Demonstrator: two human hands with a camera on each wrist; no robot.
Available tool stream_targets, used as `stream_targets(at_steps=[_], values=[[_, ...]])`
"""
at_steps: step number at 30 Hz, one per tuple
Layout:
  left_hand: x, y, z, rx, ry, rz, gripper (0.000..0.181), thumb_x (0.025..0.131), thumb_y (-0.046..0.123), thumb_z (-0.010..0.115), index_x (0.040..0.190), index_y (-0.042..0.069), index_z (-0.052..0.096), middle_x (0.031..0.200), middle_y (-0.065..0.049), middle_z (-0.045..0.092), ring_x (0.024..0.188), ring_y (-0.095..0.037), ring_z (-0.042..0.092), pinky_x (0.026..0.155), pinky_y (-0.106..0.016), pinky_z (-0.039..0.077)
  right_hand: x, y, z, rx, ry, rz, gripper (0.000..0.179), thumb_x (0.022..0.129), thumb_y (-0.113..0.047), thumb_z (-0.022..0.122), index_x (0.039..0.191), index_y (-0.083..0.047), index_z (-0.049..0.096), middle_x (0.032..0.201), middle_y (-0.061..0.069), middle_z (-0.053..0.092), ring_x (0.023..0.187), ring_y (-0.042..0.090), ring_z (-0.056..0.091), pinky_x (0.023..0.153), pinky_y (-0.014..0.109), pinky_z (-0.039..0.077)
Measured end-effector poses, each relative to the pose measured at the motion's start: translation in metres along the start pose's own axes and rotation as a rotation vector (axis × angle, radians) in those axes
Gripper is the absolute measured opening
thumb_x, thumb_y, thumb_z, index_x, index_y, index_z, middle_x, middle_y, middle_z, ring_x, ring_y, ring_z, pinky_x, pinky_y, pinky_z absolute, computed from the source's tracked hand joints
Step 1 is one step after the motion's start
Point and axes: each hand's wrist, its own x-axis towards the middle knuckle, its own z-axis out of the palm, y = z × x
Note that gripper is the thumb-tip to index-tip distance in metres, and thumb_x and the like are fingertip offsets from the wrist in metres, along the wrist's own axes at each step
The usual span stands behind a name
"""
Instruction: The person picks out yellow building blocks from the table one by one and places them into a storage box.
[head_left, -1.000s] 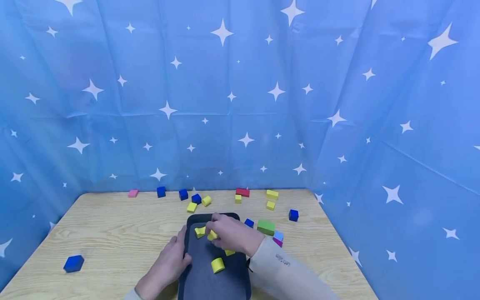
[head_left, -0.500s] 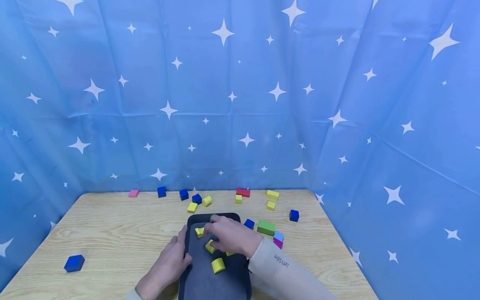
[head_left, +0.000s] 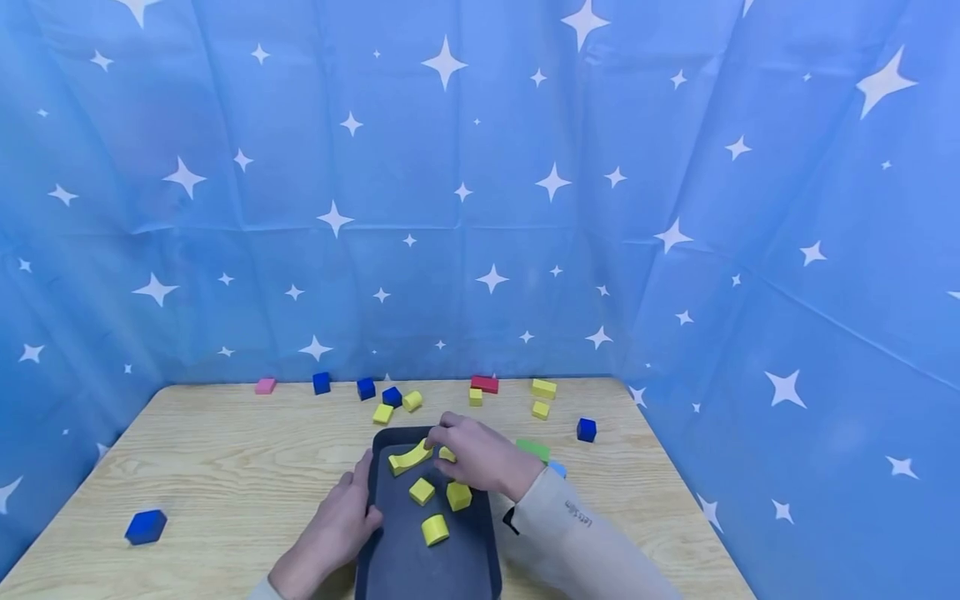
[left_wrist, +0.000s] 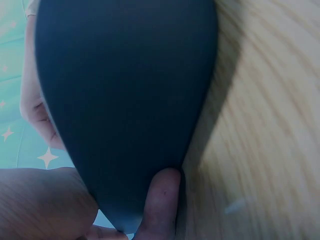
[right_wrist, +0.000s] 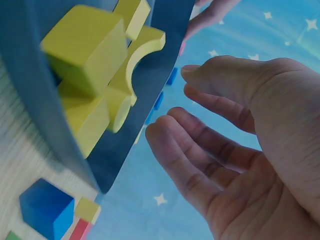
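Yellow blocks [head_left: 422, 491] sitting in a dark tray [head_left: 420, 575] on the wood surface [head_left: 225, 467], including an arch [head_left: 407, 461] and a cylinder [head_left: 435, 530]. Left hand [head_left: 337, 521] has the tray's side pinched; right hand [head_left: 483, 454] is over the far end near the arch, fingers and thumb apart.

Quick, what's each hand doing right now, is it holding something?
Left hand: closed on the edge of the dark tray.
Right hand: open, holding nothing, near the yellow blocks.
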Motion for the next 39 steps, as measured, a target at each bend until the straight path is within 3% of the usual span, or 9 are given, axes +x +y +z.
stream_targets(at_steps=[11, 20, 30, 39], values=[[-0.001, 0.0, 0.0, -0.008, 0.013, 0.005, 0.093, 0.1, 0.004, 0.074, 0.18, -0.007, 0.029, 0.137, -0.034, 0.069, 0.093, -0.027, 0.069, 0.073, -0.043, 0.063, -0.006, 0.028, -0.004, 0.086, 0.067, 0.063, 0.026, 0.113, -0.019, 0.078, 0.138, -0.015, 0.082, 0.132, 0.003, 0.075, 0.103, 0.01, 0.071, 0.095, 0.032, 0.067], [0.0, 0.0, -0.001, -0.018, 0.002, -0.016, 0.093, 0.101, 0.004, 0.075, 0.181, -0.005, 0.028, 0.156, -0.043, 0.06, 0.104, -0.032, 0.073, 0.082, -0.048, 0.067, -0.007, 0.054, -0.007, 0.104, 0.135, 0.121, 0.027, 0.114, -0.018, 0.076, 0.138, -0.009, 0.082, 0.135, 0.012, 0.076, 0.118, 0.029, 0.077, 0.105, 0.048, 0.069], [0.0, 0.0, 0.001, -0.027, -0.006, -0.021, 0.093, 0.1, 0.004, 0.074, 0.181, -0.005, 0.028, 0.15, -0.04, 0.064, 0.1, -0.03, 0.071, 0.079, -0.047, 0.066, -0.012, 0.093, -0.002, 0.115, 0.226, 0.262, 0.027, 0.111, -0.015, 0.079, 0.137, -0.01, 0.083, 0.151, 0.018, 0.073, 0.133, 0.037, 0.074, 0.112, 0.057, 0.067], [0.0, -0.001, 0.001, -0.029, -0.001, -0.019, 0.093, 0.1, 0.004, 0.075, 0.181, -0.005, 0.029, 0.154, -0.042, 0.062, 0.105, -0.033, 0.072, 0.083, -0.05, 0.067, -0.015, 0.126, 0.006, 0.15, 0.211, 0.414, 0.036, 0.112, -0.017, 0.077, 0.146, -0.006, 0.078, 0.15, 0.017, 0.069, 0.137, 0.037, 0.071, 0.119, 0.06, 0.062]])
